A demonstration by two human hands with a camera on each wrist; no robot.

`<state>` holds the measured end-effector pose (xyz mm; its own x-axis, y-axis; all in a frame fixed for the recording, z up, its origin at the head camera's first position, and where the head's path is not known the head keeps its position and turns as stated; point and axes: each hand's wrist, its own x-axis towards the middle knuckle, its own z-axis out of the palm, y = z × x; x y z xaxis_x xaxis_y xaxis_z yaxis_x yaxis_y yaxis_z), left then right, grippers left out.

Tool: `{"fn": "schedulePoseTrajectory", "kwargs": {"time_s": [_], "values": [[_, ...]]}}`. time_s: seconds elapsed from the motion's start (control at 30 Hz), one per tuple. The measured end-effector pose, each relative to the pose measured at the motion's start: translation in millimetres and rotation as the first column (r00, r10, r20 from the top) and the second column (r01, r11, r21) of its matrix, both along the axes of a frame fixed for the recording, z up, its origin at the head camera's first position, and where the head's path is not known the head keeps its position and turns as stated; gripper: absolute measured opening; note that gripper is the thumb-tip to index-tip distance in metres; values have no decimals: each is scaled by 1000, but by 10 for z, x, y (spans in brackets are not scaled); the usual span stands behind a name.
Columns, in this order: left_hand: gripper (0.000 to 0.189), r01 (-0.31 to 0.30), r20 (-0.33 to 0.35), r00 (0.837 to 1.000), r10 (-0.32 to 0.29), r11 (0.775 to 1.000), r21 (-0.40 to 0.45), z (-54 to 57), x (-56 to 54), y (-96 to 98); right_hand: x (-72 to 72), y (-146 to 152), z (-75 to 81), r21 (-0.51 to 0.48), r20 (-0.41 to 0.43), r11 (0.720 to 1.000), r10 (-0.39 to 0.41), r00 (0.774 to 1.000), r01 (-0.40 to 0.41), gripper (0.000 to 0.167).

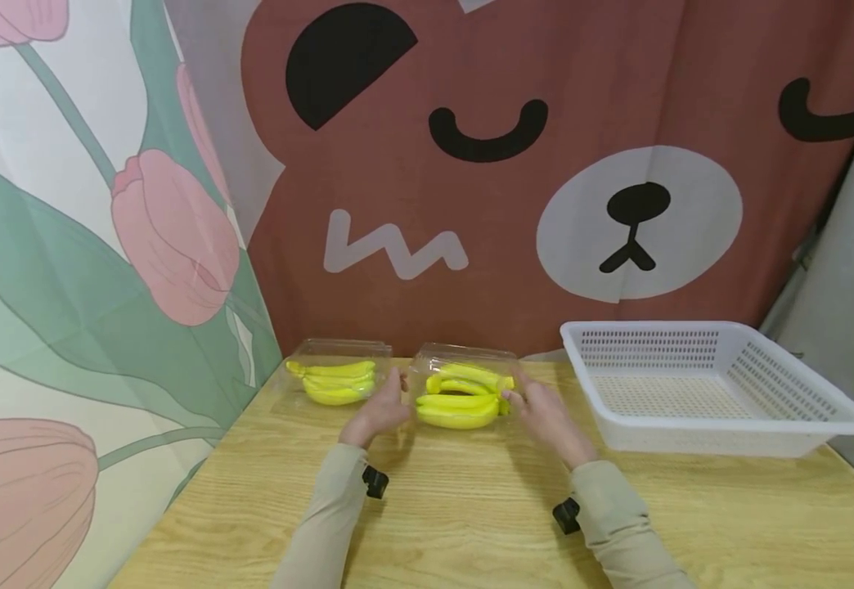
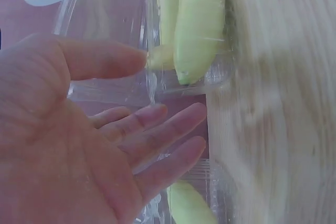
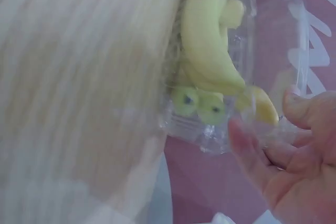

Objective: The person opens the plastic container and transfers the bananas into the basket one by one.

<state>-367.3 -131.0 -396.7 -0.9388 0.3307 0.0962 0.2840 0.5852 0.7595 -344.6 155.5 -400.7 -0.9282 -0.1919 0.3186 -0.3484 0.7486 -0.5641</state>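
A clear plastic clamshell box (image 1: 465, 353) with its lid raised stands in the middle, holding several yellow bananas (image 1: 458, 411). My left hand (image 1: 383, 407) is at the box's left side, fingers extended and thumb tip at its edge in the left wrist view. On the opposite side is my right hand (image 1: 548, 415). In the right wrist view, its thumb and fingers (image 3: 247, 145) are spread around the box's near corner, beside the banana ends; firm contact is unclear. Left of my left hand sits a second clear box (image 1: 346, 348) with a bunch of bananas (image 1: 334, 383).
A white perforated plastic basket (image 1: 707, 433) stands on the right side of the wooden table (image 1: 456, 523). Behind the table hangs a brown bear-print curtain (image 1: 501, 278), and a tulip-print cloth (image 1: 103, 327) hangs along the left.
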Motion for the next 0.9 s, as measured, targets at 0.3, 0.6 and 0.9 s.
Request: {"fn": "schedulePoseTrajectory", "kwargs": {"time_s": [0.3,0.6,0.9], "values": [[54,59,-90,993,-72,989,-137,-51,-25,26,-4,49,102,-124,-6,985,-124,992,122,59],[76,43,-72,995,-62,971,-236,-85,24,171,6,33,139,-211,-97,969,-151,984,128,41],[74,30,-60,997,-50,957,-290,-103,54,180,-2,51,171,-216,-144,968,101,984,-130,78]]}}
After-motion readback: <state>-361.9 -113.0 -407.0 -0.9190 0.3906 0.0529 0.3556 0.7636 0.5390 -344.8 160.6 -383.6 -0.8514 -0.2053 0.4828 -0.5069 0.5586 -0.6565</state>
